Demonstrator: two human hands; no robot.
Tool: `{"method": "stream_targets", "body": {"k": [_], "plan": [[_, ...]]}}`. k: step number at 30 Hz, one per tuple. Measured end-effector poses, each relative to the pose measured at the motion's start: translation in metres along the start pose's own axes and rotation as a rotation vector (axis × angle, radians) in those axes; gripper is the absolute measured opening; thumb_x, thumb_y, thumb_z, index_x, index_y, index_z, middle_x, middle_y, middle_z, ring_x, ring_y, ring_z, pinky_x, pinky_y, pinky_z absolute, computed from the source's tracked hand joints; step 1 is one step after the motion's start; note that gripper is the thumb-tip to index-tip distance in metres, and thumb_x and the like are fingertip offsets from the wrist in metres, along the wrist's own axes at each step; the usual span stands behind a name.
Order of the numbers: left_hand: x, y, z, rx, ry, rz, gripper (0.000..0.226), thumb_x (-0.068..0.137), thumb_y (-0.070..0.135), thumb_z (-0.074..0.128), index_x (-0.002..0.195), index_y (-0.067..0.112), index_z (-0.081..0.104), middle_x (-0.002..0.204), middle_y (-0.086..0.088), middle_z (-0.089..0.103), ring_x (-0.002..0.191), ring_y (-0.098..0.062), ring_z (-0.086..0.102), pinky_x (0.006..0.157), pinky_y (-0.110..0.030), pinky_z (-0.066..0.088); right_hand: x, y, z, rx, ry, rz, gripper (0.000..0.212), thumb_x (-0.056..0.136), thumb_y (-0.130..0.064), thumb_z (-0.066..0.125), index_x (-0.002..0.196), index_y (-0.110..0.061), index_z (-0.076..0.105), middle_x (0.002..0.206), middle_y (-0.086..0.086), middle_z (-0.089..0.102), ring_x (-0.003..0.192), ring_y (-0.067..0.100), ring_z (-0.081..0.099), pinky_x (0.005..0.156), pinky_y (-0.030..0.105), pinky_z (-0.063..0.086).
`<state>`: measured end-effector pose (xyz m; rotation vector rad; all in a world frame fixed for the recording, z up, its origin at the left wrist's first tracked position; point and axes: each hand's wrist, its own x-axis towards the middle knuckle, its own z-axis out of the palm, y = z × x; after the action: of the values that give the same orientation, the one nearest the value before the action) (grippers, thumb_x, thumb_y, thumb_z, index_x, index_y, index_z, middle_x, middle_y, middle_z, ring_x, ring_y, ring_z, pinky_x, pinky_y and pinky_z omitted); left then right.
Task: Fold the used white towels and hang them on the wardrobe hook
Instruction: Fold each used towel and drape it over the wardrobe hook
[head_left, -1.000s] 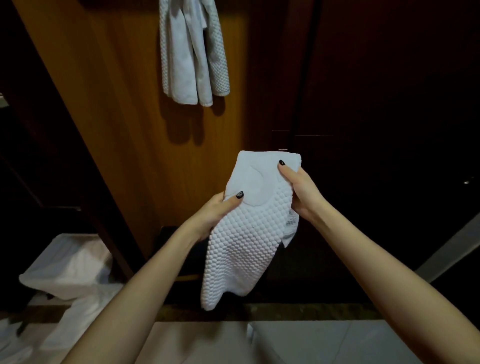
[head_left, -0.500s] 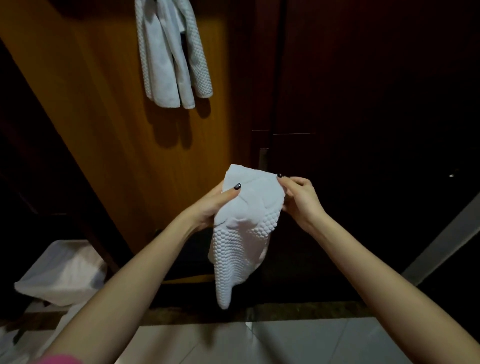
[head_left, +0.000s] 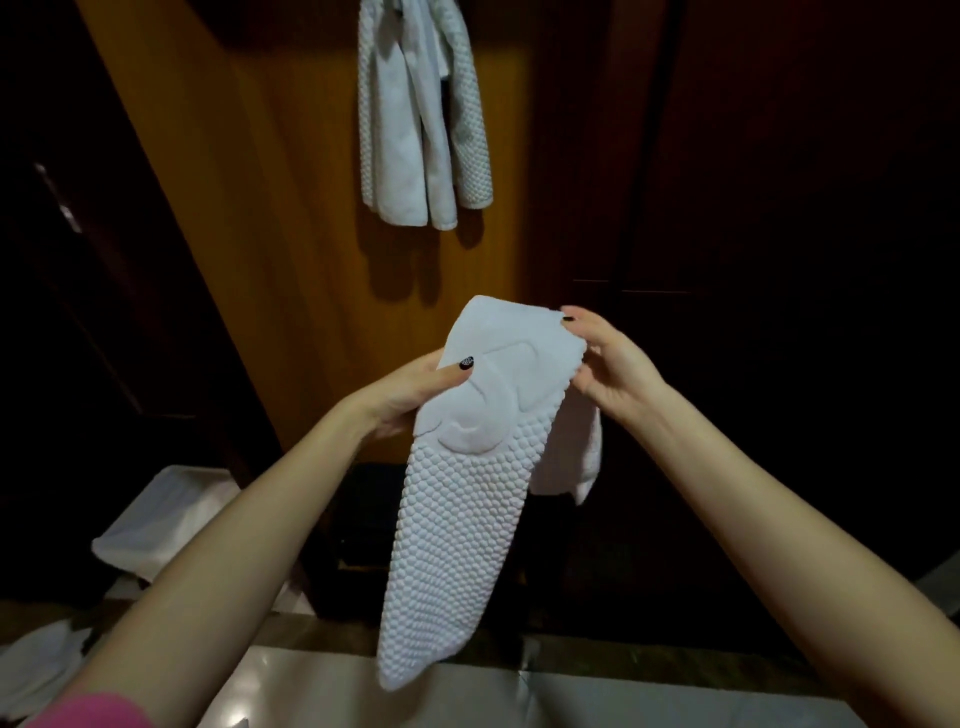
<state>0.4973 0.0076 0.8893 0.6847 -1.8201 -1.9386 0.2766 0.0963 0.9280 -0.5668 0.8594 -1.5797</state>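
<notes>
Clear air mid-frame between the held towel (head_left: 467, 493) and the hung towels (head_left: 423, 119) up top. Wooden panel (head_left: 249, 260) walls off the back, bin (head_left: 161, 525) lower left.

A warm orange-brown wardrobe panel (head_left: 291, 234) catches the light in the middle of the view, while the dark wooden doors (head_left: 779, 208) to its right and the recess (head_left: 62, 312) to its left lie in deep shadow. Below, a dark stone strip (head_left: 649, 660) borders pale, glossy floor tiles (head_left: 623, 699). A white-lined bin (head_left: 156, 525) stands at lower left.
</notes>
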Motion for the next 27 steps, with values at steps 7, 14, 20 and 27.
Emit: {"method": "stream_targets", "body": {"k": [7, 14, 20, 27], "plan": [[0.001, 0.0, -0.095, 0.017, 0.027, -0.122, 0.046, 0.078, 0.029, 0.072, 0.117, 0.007, 0.063, 0.112, -0.002, 0.072, 0.096, -0.013, 0.069, 0.07, -0.019, 0.054, 0.055, 0.004, 0.074, -0.143, 0.095, -0.215, 0.032, 0.09, -0.001, 0.056, 0.12, -0.011, 0.057, 0.099, 0.008, 0.065, 0.078, 0.013, 0.066, 0.063, 0.024, 0.057], [0.035, 0.036, -0.17, 0.219, 0.115, 0.049, 0.034, 0.086, 0.027, 0.065, 0.118, 0.018, 0.061, 0.086, 0.015, 0.071, 0.066, 0.004, 0.061, 0.052, -0.01, 0.043, 0.105, -0.01, 0.119, -0.346, 0.278, -0.529, 0.029, 0.087, -0.011, 0.063, 0.114, -0.021, 0.064, 0.098, 0.006, 0.068, 0.077, 0.014, 0.065, 0.06, 0.025, 0.053], [0.071, 0.122, -0.243, 0.152, 0.18, 0.212, 0.025, 0.089, 0.018, 0.063, 0.111, 0.006, 0.061, 0.103, -0.01, 0.069, 0.089, -0.022, 0.067, 0.074, -0.032, 0.055, 0.145, -0.045, 0.16, -0.587, 0.299, -0.747, 0.023, 0.088, -0.013, 0.063, 0.11, -0.021, 0.062, 0.111, 0.013, 0.064, 0.097, 0.025, 0.065, 0.075, 0.037, 0.055], [0.102, 0.214, -0.299, 0.222, 0.099, 0.328, 0.032, 0.081, 0.031, 0.066, 0.104, 0.01, 0.067, 0.097, -0.008, 0.074, 0.085, -0.019, 0.071, 0.068, -0.028, 0.057, 0.19, -0.084, 0.199, -0.76, 0.381, -0.956, 0.024, 0.088, -0.024, 0.066, 0.111, -0.021, 0.062, 0.098, 0.0, 0.065, 0.082, 0.012, 0.063, 0.071, 0.033, 0.055]]}}
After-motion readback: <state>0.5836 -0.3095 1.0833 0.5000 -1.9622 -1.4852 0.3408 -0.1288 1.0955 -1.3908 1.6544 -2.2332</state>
